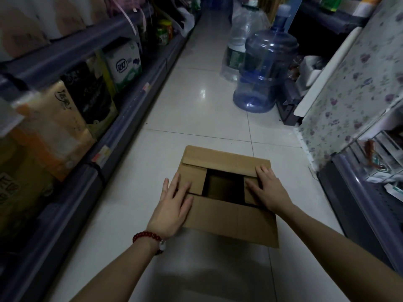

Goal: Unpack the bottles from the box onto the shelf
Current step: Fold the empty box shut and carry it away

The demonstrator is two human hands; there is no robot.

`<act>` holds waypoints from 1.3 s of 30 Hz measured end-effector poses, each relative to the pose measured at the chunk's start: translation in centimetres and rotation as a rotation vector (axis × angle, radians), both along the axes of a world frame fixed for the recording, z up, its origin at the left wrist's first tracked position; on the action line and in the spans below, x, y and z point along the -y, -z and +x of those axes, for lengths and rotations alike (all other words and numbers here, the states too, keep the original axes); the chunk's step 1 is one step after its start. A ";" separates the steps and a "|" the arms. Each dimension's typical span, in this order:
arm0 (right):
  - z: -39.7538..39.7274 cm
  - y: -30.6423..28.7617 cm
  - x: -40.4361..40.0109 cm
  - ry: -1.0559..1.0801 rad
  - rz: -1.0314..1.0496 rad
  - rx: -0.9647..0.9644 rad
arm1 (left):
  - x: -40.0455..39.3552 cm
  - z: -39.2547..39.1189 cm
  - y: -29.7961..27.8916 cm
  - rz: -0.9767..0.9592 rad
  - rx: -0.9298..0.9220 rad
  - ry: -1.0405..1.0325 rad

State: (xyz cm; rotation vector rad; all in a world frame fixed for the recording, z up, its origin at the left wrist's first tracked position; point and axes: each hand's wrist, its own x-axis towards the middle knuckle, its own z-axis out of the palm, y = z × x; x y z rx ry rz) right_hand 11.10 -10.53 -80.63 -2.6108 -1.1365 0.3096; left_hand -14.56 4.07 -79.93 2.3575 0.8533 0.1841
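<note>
One brown corrugated cardboard box (229, 199) sits on the glossy white tiled floor (196, 118) of a dim shop aisle, low in the frame at about 6 o'clock from the aisle's middle. Its four flaps are folded inward, leaving one dark rectangular opening at the centre; what lies inside cannot be made out, and no bottles from it are visible.

Two bare hands rest flat on the box top. The left hand (174, 205), at the box's 9 o'clock edge, lies palm down with fingers straight and slightly spread, gripping nothing. The right hand (268, 190), at the box's 3 o'clock side, also lies palm down with fingers extended across a side flap, holding nothing. One bracelet (148, 238) of round red beads circles the left wrist.

At 9 to 11 o'clock from the box runs one grey-blue metal shelf (122, 110) unit, stocked with soft plastic-wrapped packs and printed cartons. At 1 o'clock stand two large translucent water jugs: a blue ribbed one (263, 70) nearest, and a clear one (239, 33) wrapped in plastic film behind it. At 3 o'clock a floral-patterned panel (349, 83) leans beside a second shelf (370, 184) holding small packets.
</note>
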 end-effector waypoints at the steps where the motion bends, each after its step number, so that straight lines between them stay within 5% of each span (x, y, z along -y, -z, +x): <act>1: -0.1 -0.4 -0.1 0.007 0.007 -0.008 | 0.0 0.1 -0.6 -0.001 0.015 -0.016; 20: 1.5 -5.3 0.0 -0.027 -0.026 -0.247 | -4.1 8.3 -6.2 0.275 0.115 -0.333; 26: 3.2 -5.3 -0.4 0.063 0.065 -0.329 | -4.9 9.3 -6.0 0.367 0.083 -0.193; 31: 4.0 -5.5 -0.8 0.063 0.157 -0.403 | -5.3 9.6 -3.7 0.565 -0.201 0.096; 36: 3.2 -3.0 -0.7 -0.084 -0.032 -0.084 | -4.8 9.7 -0.5 0.509 -0.324 0.115; 39: 2.5 -1.5 -0.4 -0.063 0.023 -0.046 | -5.3 9.9 0.5 0.413 -0.304 0.105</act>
